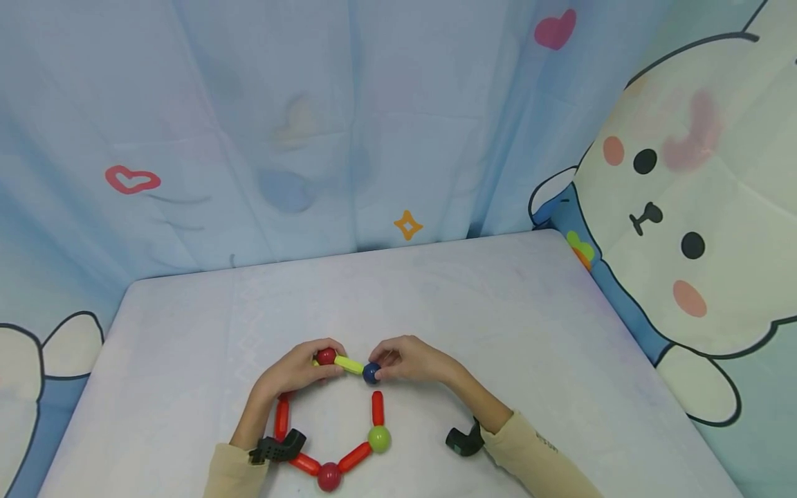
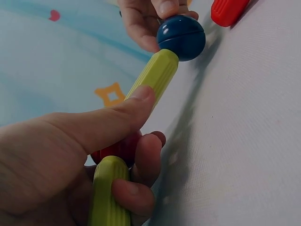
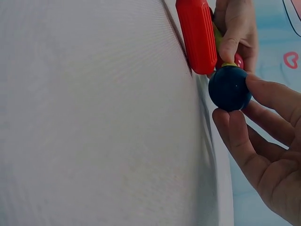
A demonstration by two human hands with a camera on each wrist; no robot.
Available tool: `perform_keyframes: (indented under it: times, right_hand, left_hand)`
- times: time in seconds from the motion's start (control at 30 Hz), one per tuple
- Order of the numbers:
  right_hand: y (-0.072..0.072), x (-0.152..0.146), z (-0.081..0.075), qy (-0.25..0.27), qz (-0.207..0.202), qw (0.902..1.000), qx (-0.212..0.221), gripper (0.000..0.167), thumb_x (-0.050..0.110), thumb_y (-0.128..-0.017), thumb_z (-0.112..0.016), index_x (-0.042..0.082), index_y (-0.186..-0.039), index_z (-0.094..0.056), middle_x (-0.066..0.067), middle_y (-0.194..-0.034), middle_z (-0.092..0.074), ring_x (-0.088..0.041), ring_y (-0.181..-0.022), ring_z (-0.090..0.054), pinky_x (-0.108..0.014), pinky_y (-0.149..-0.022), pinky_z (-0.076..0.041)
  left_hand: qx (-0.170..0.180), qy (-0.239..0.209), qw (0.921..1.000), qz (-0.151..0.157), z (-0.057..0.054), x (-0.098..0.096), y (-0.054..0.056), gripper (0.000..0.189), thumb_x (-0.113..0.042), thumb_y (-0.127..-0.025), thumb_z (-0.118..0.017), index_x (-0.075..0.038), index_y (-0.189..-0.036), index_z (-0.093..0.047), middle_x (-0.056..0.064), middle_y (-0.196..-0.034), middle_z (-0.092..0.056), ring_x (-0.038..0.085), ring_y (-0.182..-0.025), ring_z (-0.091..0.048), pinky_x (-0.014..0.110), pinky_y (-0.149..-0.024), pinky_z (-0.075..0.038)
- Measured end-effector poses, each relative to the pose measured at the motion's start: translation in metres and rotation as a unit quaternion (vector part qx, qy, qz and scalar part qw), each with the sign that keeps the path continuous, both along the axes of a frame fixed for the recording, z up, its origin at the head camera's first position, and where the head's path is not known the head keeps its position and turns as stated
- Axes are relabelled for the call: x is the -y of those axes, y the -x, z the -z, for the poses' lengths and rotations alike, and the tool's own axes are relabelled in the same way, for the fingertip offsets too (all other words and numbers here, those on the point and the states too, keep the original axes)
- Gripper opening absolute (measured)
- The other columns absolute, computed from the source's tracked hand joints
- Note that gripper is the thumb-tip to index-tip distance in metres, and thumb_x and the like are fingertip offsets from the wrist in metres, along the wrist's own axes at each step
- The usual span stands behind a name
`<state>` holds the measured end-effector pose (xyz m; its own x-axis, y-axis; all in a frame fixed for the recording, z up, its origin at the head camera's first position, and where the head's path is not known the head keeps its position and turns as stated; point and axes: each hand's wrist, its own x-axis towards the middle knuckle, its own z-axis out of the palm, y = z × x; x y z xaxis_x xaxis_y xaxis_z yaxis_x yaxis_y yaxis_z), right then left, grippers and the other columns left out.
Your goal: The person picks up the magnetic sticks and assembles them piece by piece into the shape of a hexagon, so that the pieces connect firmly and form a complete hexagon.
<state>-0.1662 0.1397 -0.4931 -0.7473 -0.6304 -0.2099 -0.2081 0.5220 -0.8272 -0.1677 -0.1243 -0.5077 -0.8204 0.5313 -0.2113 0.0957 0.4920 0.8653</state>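
My left hand (image 1: 292,370) grips a red ball (image 1: 326,356), its thumb lying along a ridged yellow-green rod (image 1: 349,364). The far end of that rod meets a dark blue ball (image 1: 371,373). Between thumb and fingertips, my right hand (image 1: 414,360) pinches the blue ball from the other side. A second yellow-green rod (image 2: 109,193) runs back from the red ball under the left fingers in the left wrist view. Just below the blue ball, a red rod (image 1: 378,408) points up toward it, with a gap between them.
That red rod joins a green ball (image 1: 379,439), and another red rod (image 1: 355,457) links it to a lower red ball (image 1: 329,477). More red rods (image 1: 282,418) continue up the left side, partly behind the left wrist. The white table (image 1: 498,311) ends at a blue curtain (image 1: 373,138).
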Motion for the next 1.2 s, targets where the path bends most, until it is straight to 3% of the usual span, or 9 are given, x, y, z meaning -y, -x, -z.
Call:
perform_keyframes:
  times: [0.63,1.0,1.2]
  right_hand:
    - [-0.003,-0.001,-0.002,-0.026,-0.016,0.9995,0.005,0.023,0.017,-0.086,-0.073,0.008,-0.107,-0.069,-0.003,-0.1,-0.072,-0.012,-0.089,-0.067,-0.022,-0.08,-0.056]
    - [-0.001,-0.006,-0.002,-0.04,-0.036,0.9985,-0.007,0.02,0.021,-0.09,-0.069,0.01,-0.106,-0.072,0.0,-0.097,-0.072,-0.008,-0.085,-0.064,-0.019,-0.078,-0.053]
    - [0.0,-0.011,-0.008,-0.042,-0.023,0.9986,-0.021,0.02,0.023,-0.092,-0.066,0.01,-0.106,-0.071,0.001,-0.096,-0.072,-0.009,-0.086,-0.063,-0.02,-0.078,-0.053]
  left_hand:
    - [-0.026,0.011,0.9994,0.021,-0.002,-0.003,-0.002,0.021,-0.022,-0.088,-0.071,-0.02,-0.108,-0.067,0.002,-0.091,-0.06,0.012,-0.07,-0.056,0.024,-0.066,-0.047]
    - [-0.037,0.026,0.9978,0.049,-0.001,-0.004,-0.003,0.021,-0.024,-0.087,-0.072,-0.022,-0.108,-0.067,0.0,-0.101,-0.063,0.014,-0.088,-0.053,0.024,-0.074,-0.046]
    - [-0.049,0.041,0.9964,0.056,-0.004,-0.004,-0.005,0.024,-0.024,-0.088,-0.071,-0.02,-0.111,-0.067,0.0,-0.104,-0.061,0.014,-0.091,-0.053,0.023,-0.076,-0.046]
